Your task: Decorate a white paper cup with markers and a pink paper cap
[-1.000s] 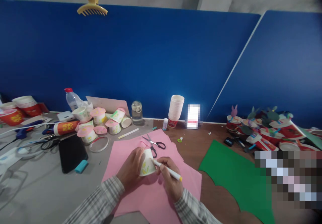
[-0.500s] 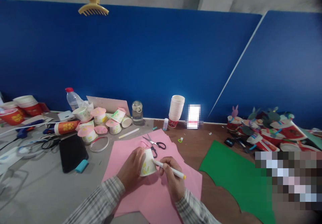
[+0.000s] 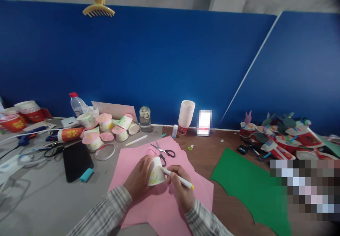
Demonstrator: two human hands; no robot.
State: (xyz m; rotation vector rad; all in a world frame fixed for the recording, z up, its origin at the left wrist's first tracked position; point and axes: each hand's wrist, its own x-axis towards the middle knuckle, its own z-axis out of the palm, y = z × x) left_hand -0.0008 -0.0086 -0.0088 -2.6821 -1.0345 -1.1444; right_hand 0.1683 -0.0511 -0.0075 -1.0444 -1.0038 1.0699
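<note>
Swung slightly inward at the yellow end since half a second ago: white marker (image 3: pixel 186 183), with a slight shift of the right hand (image 3: pixel 182 194); floral paper cup (image 3: pixel 156 175) almost unmoved, upside down over the pink paper (image 3: pixel 164 214), between both hands; left hand (image 3: pixel 138 177) with fingers clamped around the cup's side, right fingers clamped on the marker, tip at the cup wall; cup probably light, thin-walled, easily dented, so best held gently near the stiffer rim; marker likely stiff, smooth, best pinched near the tip
</note>
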